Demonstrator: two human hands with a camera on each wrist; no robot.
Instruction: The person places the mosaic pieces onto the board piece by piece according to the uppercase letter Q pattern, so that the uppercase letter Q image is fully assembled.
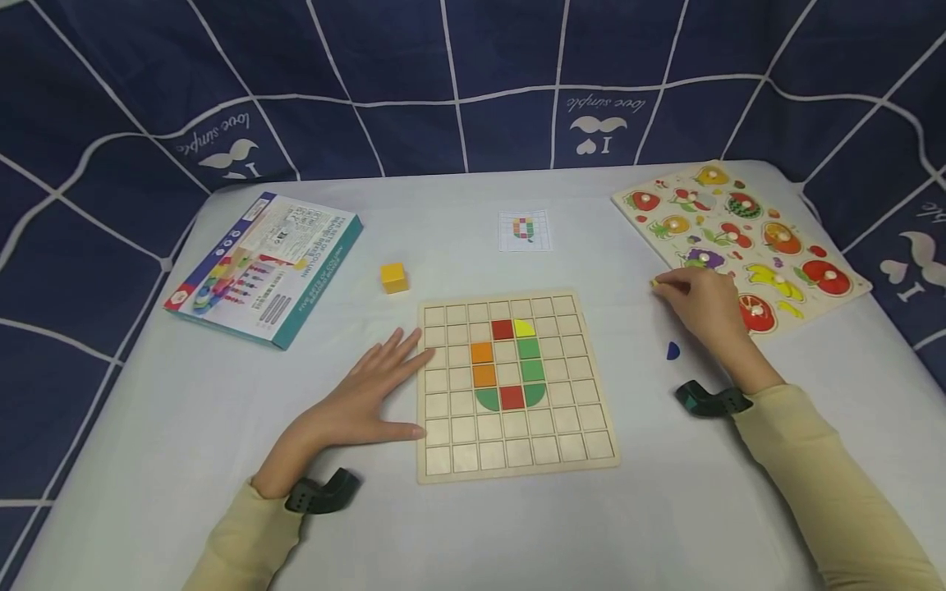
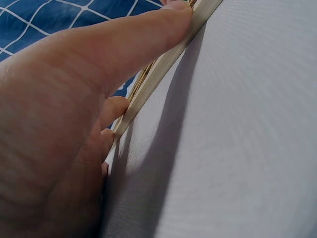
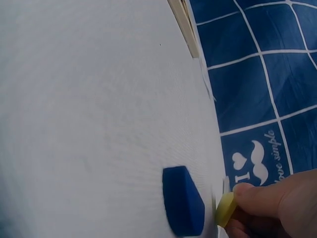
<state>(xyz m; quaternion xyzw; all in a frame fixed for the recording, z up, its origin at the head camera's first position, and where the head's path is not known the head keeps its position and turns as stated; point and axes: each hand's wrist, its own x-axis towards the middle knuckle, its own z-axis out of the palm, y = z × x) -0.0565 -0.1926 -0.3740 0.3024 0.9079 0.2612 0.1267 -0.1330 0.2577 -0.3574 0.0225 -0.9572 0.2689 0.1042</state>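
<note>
A wooden grid board [image 1: 449, 456] lies in the middle of the head view. On it, red [image 1: 502, 330], orange [image 1: 482, 353] and green tiles [image 1: 530, 349] and one yellow rounded tile [image 1: 525, 328] form a ring around bare cells. My left hand [image 1: 362, 398] rests at the board's left side, fingers spread, with fingertips and thumb touching its edge. Right of the board, my right hand [image 1: 702, 304] pinches a small yellow piece [image 3: 226, 208] between thumb and fingers. A blue rounded piece [image 1: 672, 351] lies on the white cloth just below that hand.
A printed pattern card [image 1: 524, 231] lies beyond the board. Back left are a yellow cube [image 1: 394, 278] and a flat toy box [image 1: 266, 267]. At right sits a fruit puzzle board [image 1: 746, 238], partly behind the right hand. A dark blue checked cloth [image 1: 502, 57] hangs behind.
</note>
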